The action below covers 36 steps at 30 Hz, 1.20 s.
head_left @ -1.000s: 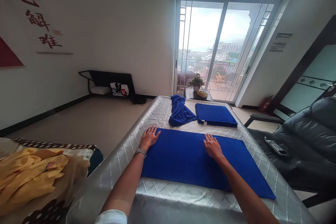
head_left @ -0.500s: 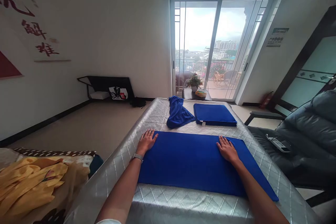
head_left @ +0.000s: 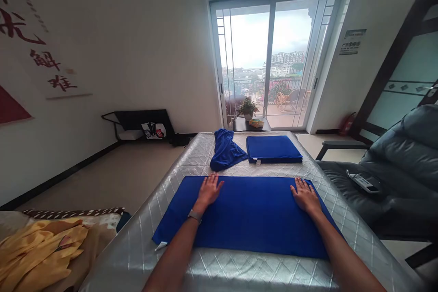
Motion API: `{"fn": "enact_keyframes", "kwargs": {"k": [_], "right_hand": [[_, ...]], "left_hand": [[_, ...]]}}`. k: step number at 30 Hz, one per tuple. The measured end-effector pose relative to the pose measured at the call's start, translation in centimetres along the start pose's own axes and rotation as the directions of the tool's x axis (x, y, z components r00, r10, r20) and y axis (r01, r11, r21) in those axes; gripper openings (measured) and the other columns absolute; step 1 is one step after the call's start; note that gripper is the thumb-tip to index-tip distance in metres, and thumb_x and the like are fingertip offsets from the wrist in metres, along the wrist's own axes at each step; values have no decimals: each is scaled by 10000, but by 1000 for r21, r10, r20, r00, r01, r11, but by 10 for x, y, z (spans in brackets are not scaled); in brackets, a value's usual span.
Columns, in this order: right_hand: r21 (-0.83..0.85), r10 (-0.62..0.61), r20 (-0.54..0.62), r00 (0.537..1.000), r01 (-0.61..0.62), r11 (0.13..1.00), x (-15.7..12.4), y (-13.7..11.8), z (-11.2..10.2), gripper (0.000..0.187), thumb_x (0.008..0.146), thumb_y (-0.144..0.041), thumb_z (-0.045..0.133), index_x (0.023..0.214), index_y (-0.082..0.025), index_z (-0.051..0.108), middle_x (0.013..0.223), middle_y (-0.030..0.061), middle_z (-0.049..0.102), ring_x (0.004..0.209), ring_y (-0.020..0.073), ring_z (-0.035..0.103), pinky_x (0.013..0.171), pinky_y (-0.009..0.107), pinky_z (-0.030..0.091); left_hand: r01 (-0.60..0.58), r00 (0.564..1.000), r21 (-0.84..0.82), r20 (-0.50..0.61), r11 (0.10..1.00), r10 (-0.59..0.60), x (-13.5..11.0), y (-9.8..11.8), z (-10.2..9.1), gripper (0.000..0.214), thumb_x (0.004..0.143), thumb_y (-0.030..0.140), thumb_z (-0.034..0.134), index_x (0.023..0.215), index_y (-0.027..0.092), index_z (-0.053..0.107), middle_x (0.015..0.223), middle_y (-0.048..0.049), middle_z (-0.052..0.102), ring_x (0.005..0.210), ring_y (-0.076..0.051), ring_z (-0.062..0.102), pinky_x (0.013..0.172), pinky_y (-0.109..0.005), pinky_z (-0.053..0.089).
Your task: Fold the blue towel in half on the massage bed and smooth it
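A blue towel point(head_left: 253, 216) lies spread flat on a silver quilted table point(head_left: 191, 164). My left hand point(head_left: 209, 190) rests flat on the towel's far edge, left of its middle, fingers stretched out. My right hand point(head_left: 304, 195) lies flat near the towel's far right corner, fingers spread. Beyond them sit a crumpled blue towel point(head_left: 224, 150) and a neatly folded blue towel point(head_left: 273, 148).
A dark leather massage chair point(head_left: 393, 169) with a remote point(head_left: 364, 181) stands to the right. A yellow patterned cloth point(head_left: 41, 248) lies at the lower left. Past the table are a small side table with a potted plant point(head_left: 247, 108) and glass balcony doors point(head_left: 270, 64).
My left hand has slid rightward along the towel's far edge from its left corner. My right hand moved outward toward the right corner. The view shifted slightly left.
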State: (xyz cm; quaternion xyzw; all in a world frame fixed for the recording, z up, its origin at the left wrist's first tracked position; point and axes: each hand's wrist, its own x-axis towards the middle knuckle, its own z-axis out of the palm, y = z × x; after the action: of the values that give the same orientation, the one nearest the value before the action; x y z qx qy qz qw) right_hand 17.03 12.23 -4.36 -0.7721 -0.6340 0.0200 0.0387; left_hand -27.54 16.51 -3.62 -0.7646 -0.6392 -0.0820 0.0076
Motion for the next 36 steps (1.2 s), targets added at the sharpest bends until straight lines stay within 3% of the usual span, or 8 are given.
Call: {"fn": "enact_keyframes", "kwargs": {"k": [4, 6, 8, 12, 24, 27, 32, 36], "right_hand": [[-2, 6, -3, 1000, -6, 1000, -2, 0, -3, 696, 1013, -455, 170, 1604, -89, 207, 1678, 65, 196, 1541, 216, 161, 1259, 421, 94], [-11, 10, 2, 1000, -10, 1000, -2, -1, -3, 692, 1015, -455, 171, 1604, -93, 208, 1678, 61, 197, 1539, 214, 168, 1258, 417, 96], [-12, 14, 7, 1000, -13, 1000, -2, -1, -3, 690, 1017, -457, 173, 1603, -96, 213, 1677, 62, 203, 1537, 211, 175, 1257, 412, 100], [-18, 9, -1, 1000, -9, 1000, -1, 0, -1, 688, 1017, -461, 178, 1603, -103, 218, 1677, 53, 205, 1538, 206, 171, 1258, 408, 96], [-54, 10, 9, 1000, -9, 999, 5, 4, 5, 704, 1011, -480, 152, 1607, -108, 201, 1680, 48, 193, 1541, 208, 158, 1258, 415, 106], [-73, 21, 29, 999, -18, 997, 6, 6, 5, 698, 1015, -475, 152, 1612, -114, 174, 1684, 44, 173, 1542, 206, 154, 1255, 415, 115], [-142, 42, 51, 998, -34, 989, 8, 1, -4, 655, 1022, -417, 191, 1603, -116, 217, 1678, 60, 190, 1540, 229, 166, 1244, 446, 144], [-166, 3, -28, 1000, -7, 986, 0, -50, -19, 603, 1020, -314, 201, 1571, -102, 327, 1646, 107, 292, 1528, 245, 211, 1240, 454, 119]], "left_hand": [[-334, 941, -136, 19, 933, 339, -3, 111, 17, 733, 1023, 615, 100, 1593, 198, 296, 1658, -63, 261, 1539, -207, 200, 1265, -415, 162], [-338, 938, -151, 33, 929, 346, -1, 136, 20, 731, 1023, 615, 90, 1601, 206, 270, 1658, -61, 260, 1541, -207, 189, 1266, -427, 160], [-286, 954, -129, 56, 950, 295, 1, 135, 19, 734, 1021, 619, 84, 1607, 207, 245, 1658, -62, 262, 1543, -217, 178, 1265, -448, 159], [-172, 980, -82, 87, 982, 179, 3, 87, 12, 768, 1009, 651, 85, 1608, 194, 235, 1664, -62, 242, 1544, -225, 172, 1265, -461, 151], [193, 978, 35, 79, 981, -195, -7, -114, -8, 774, 1011, 656, 156, 1590, 157, 285, 1651, -137, 258, 1534, -270, 214, 1238, -497, 182], [215, 976, 39, 34, 976, -216, -11, -131, -3, 770, 1008, 664, 153, 1586, 177, 300, 1649, -124, 269, 1532, -272, 222, 1234, -502, 193], [232, 972, 13, 16, 973, -233, -12, -126, 0, 799, 1008, 663, 158, 1584, 127, 290, 1657, -128, 249, 1537, -267, 203, 1250, -480, 148], [238, 971, -16, 7, 971, -237, -12, -124, -2, 770, 1011, 654, 157, 1580, 160, 312, 1658, -113, 254, 1536, -259, 209, 1249, -481, 147]]}}
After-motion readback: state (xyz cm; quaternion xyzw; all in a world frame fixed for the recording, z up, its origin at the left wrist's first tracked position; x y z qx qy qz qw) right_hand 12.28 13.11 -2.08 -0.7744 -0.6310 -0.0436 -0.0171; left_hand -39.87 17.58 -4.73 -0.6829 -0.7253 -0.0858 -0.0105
